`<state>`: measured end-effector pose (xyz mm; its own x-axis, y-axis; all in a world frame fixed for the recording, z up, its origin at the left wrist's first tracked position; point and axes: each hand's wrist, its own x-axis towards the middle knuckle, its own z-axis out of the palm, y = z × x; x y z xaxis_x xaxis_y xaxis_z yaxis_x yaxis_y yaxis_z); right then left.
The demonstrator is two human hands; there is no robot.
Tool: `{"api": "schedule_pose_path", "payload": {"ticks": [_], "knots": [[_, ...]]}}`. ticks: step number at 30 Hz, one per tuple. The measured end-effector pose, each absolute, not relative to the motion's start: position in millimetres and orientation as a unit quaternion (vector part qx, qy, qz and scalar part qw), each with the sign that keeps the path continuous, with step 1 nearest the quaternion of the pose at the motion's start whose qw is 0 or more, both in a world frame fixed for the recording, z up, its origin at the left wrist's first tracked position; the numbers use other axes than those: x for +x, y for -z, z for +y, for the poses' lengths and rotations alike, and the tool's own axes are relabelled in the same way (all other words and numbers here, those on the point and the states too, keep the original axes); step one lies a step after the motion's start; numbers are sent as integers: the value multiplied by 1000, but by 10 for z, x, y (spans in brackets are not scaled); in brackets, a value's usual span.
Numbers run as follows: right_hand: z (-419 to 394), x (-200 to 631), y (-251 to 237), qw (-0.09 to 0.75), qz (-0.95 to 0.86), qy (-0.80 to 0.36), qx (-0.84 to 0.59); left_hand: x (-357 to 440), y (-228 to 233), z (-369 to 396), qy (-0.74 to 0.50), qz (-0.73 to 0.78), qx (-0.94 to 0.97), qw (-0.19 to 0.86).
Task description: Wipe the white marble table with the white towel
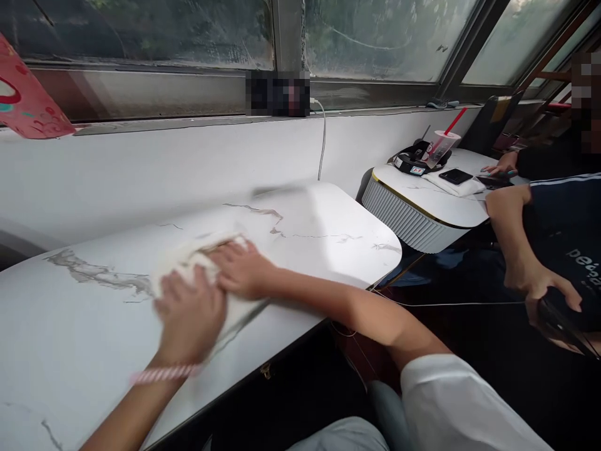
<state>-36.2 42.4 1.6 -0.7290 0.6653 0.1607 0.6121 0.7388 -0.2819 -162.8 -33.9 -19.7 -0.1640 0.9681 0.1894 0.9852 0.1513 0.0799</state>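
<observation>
Both hands press flat on a white cloth (201, 260) on the marble table (70, 338), approx centre-left of frame. L hand (190, 316) sits on the cloth's near edge at 6 o'clock, palm down, fingers (171, 291) together and laid flat, motion-blurred, not curled round anything. A red-white striped band (164, 374) rings the L wrist. R hand (241, 269) lies on the cloth at its 3 o'clock side, fingers extended toward 9 o'clock, narrow spread, pressing the fabric w/ fingertips; R forearm runs back toward 4 o'clock to a white sleeve (451, 401). The two hands are just beside each other, nearly touching. Cloth is bunched, blurred at its far edge; grey veining of the tabletop shows at 9 o'clock of it.

Behind the table, at 12 o'clock, a white wall ledge and a window (154, 31) w/ grimy glass. A white cable (323, 141) hangs down from the sill toward the table's far edge. A red card (23, 100) sticks in at 10 o'clock.

At 2 o'clock a second table (422, 200), ribbed side, well apart from the first. On it: a cup (441, 147) w/ red straw, a phone (455, 176) on a folded white cloth. Another person (563, 219) in a dark shirt sits at 3 o'clock, one hand on that table, other hand (539, 285) holding a dark object I can't make out.
</observation>
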Motion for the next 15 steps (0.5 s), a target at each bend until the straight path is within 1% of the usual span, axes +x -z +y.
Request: {"api": "schedule_pose_path", "payload": {"ticks": [5,9,12,15], "knots": [[447,893,-62,93,-823,-119,-548,-406,13,194,99,-675,-731,-30],[217,1817,-13,118,-723,-67,-677,475,-11,357,109,-548,-827,-59],[-53,2176,82,151,-652,-26,-742,844,38,314,131,-470,-872,-52],[-281,2170,139,166,-611,5,-774,910,64,178,136,-440,-886,-55]]}}
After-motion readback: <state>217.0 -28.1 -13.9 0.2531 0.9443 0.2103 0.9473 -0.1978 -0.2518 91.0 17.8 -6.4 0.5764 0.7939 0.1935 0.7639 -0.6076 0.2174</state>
